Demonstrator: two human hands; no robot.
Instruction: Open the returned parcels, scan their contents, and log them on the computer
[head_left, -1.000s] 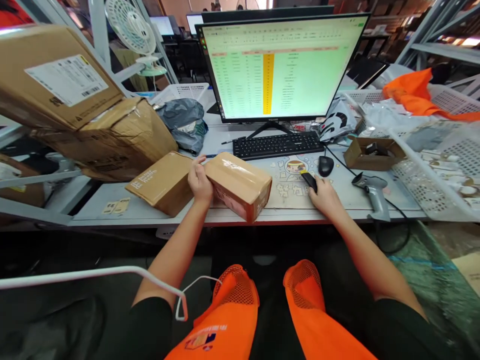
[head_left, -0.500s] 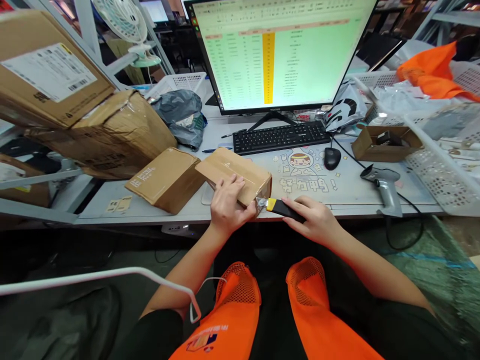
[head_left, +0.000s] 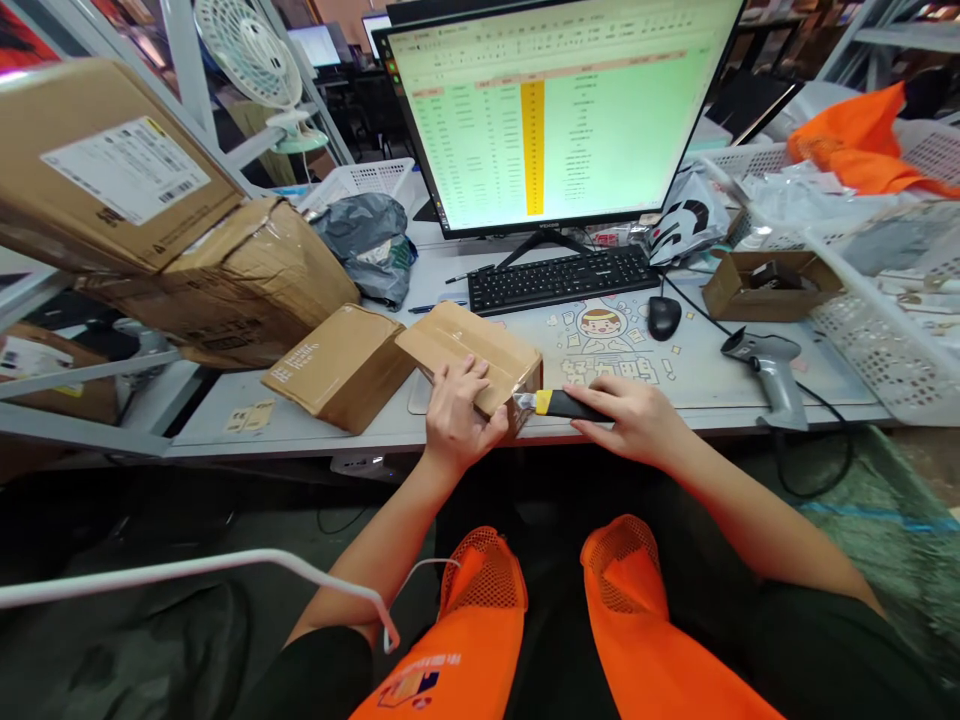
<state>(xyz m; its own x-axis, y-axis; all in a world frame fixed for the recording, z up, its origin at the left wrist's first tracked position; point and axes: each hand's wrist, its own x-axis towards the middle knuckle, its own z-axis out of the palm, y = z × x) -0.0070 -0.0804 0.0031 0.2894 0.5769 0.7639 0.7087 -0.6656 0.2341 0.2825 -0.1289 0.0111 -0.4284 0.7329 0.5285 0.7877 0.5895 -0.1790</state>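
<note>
My left hand [head_left: 459,415] grips a small brown cardboard box [head_left: 469,345] near the desk's front edge, fingers across its top and thumb by its near end. My right hand [head_left: 634,418] is closed around the black and yellow handle of a utility knife [head_left: 566,404]. The knife's blade end touches the box's right end, where clear tape shows at the corner. A second cardboard box [head_left: 337,365], with white print on it, rests just left of the first one.
Behind the boxes stand a keyboard [head_left: 559,280] and a monitor [head_left: 540,140]. To the right are a mouse [head_left: 664,316], a barcode scanner [head_left: 769,375] with its cable, and a white basket [head_left: 885,350]. Large cartons [head_left: 247,270] are stacked at the left. A white bar [head_left: 247,558] crosses low in front.
The knife handle has swung slightly more level, its blade end still at the box's right end. My left hand keeps its hold on the box. The view has shifted a little.
</note>
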